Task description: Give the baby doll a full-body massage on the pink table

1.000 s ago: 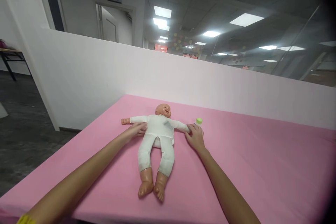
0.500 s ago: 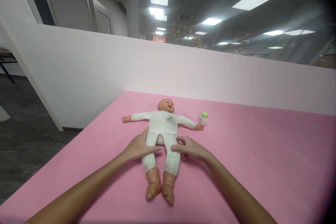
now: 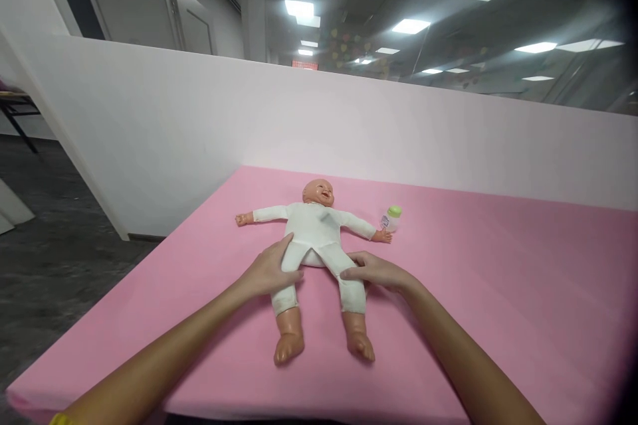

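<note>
The baby doll [image 3: 319, 239] lies on its back on the pink mat [image 3: 498, 292], a little left of the middle, with the head toward the far white partition [image 3: 349, 126] and the feet toward the near edge. Its arms are spread wide to both sides, and its two legs are parted, the feet well apart from each other. So, as I judge it, the spreading of the limbs is mostly done; what is left I cannot read from this view, because both hands rest on the doll.

The left hand [image 3: 269, 272] lies on the doll's thigh on the left side, the fingers half curled over the white cloth and the thumb up near the hip (a light hold, not a closed fist). The right hand [image 3: 373, 271] is at the other thigh, the fingers stretched and pressed to the cloth, the palm rather flat; whether it really grips I cannot tell.

A small bottle [image 3: 391, 218] with a green cap stands just beside the doll's hand on the right, far from both of the person's hands.
</note>
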### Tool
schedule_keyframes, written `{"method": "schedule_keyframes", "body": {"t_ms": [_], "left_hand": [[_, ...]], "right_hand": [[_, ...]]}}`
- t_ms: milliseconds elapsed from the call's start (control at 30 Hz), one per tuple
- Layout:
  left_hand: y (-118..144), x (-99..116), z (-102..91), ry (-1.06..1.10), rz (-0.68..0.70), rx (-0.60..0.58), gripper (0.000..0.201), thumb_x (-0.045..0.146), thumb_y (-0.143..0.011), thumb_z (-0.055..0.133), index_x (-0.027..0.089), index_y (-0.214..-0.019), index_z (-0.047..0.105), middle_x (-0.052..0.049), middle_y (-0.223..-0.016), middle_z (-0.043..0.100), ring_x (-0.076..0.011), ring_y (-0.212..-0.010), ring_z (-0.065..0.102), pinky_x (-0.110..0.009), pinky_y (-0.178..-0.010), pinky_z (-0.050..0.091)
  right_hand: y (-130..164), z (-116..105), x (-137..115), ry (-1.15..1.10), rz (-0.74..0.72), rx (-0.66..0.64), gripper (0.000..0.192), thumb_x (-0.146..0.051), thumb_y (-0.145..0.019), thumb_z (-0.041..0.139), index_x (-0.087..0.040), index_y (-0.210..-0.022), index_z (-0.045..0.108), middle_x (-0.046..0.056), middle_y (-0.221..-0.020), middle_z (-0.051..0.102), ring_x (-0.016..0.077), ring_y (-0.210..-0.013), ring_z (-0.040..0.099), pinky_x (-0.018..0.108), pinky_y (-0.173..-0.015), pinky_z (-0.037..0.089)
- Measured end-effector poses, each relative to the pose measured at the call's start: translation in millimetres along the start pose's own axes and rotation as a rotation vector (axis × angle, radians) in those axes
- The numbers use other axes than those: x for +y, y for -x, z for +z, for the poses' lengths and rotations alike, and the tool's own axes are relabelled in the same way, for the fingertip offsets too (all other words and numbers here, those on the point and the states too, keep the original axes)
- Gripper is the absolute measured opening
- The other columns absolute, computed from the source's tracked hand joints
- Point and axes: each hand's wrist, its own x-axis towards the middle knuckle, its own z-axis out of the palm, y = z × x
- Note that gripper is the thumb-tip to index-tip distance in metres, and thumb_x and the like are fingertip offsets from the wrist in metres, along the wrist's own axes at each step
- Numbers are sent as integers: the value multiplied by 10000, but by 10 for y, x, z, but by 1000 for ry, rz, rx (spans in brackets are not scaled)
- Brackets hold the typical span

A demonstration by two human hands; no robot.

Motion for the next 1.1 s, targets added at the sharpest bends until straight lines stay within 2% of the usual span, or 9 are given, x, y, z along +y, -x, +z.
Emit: {"method": "schedule_keyframes", "body": {"t_ms": [133,267,367,500,633,733,867,967,1100], "left_hand": [[-25,-39,-41,-38,-22,42,893,700,-854,610,299,-1619,380,-103,-1535,572,-382,-1372,566,-440,-1061,475],[-77,-81,-132,-54,-14,67,753,732,-893,527,307,-1514,529,-77,-1096,771,-335,-1011,724,-390,-839,521],[-90,-92,-136,15,-12,59,766,729,-865,571,282,-1487,556,-62,-990,765,-301,-906,723,-358,-775,517],[-69,-87,-77,3,10,112,849,700,-791,683,266,-1506,535,-102,-1182,745,-326,-1024,709,-345,-780,510],[-154,-102,-134,-117,41,205,611,665,-911,535,273,-1363,653,-62,-912,751,-282,-812,699,-336,-686,456],[-411,-123,-234,-91,98,282,476,585,-940,511,244,-1202,713,-29,-788,709,-240,-722,662,-323,-649,435],[-1006,-81,-277,38,220,367,337,454,-895,574,224,-1098,713,-6,-775,687,-218,-752,655,-321,-700,477],[-1515,28,-212,137,276,476,313,415,-875,587,200,-1067,710,-61,-1003,740,-241,-929,686,-360,-848,520],[-2074,147,-74,307,224,547,353,426,-880,598,186,-1116,703,-123,-1214,723,-276,-1118,679,-396,-975,531]], "right_hand": [[-55,-57,104,4,53,-51,596,-763,-868,604,-174,-855,696,58,-708,689,193,-611,637,329,-624,524],[-161,-63,236,-4,-97,190,588,-730,-909,565,-196,-664,589,-4,-558,562,135,-510,511,289,-555,426],[-223,-32,280,-7,-213,327,530,-652,-911,613,-202,-634,562,-23,-555,536,121,-510,475,277,-540,377],[-245,35,272,-59,-226,305,544,-685,-916,566,-204,-666,616,-5,-565,571,137,-508,481,290,-524,388],[-313,9,269,-89,-225,326,551,-673,-929,541,-198,-674,654,19,-583,622,149,-509,537,282,-506,412],[-480,-130,252,-98,-253,423,469,-601,-902,589,-186,-705,682,41,-635,678,162,-518,591,275,-493,431],[-868,-409,148,-66,-393,633,360,-502,-857,607,-187,-710,701,37,-648,684,178,-567,605,286,-542,461],[-1257,-615,33,-92,-513,859,283,-447,-813,615,-200,-854,747,71,-899,773,245,-863,703,334,-775,552],[-1861,-771,-93,-249,-499,947,457,-456,-804,582,-188,-1147,723,123,-1301,722,298,-1239,648,390,-1019,529]]}}
